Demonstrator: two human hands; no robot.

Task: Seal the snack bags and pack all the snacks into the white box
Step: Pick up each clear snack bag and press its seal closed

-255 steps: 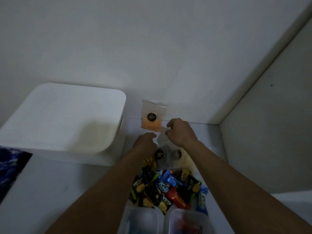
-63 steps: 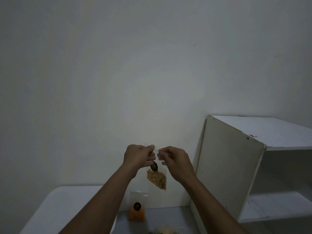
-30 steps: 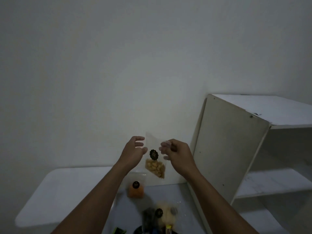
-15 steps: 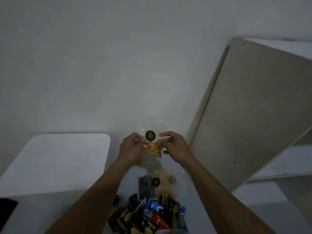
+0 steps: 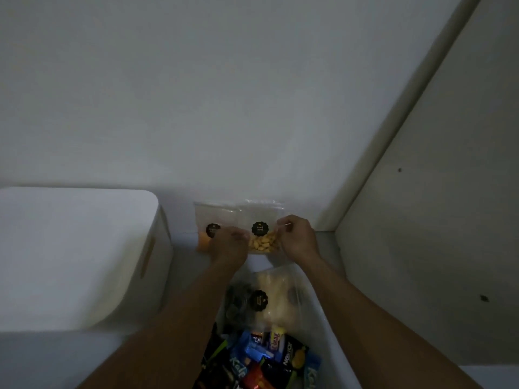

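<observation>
Both hands grip one clear bag of pale yellow snacks (image 5: 262,242) by its side edges: left hand (image 5: 229,247) closed on the left edge, right hand (image 5: 296,238) pinching the right edge between thumb and fingers. Bag held upright, black round sticker facing the camera, contents settled at the bottom. Whether its top is sealed cannot be told.

Nearest the camera, below the held bag: heap of coloured snack packets (image 5: 261,360). Between heap and held bag: larger clear bag of pale snacks (image 5: 276,293) with a black sticker, lying flat.

Just left of the held bag, partly behind the left hand: clear bag of orange snacks (image 5: 209,227), leaning on the wall (image 5: 224,94).

Further left of the held bag: white box (image 5: 75,256), with a slot handle on its side.

Right of the held bag: white cabinet panel (image 5: 435,234).
</observation>
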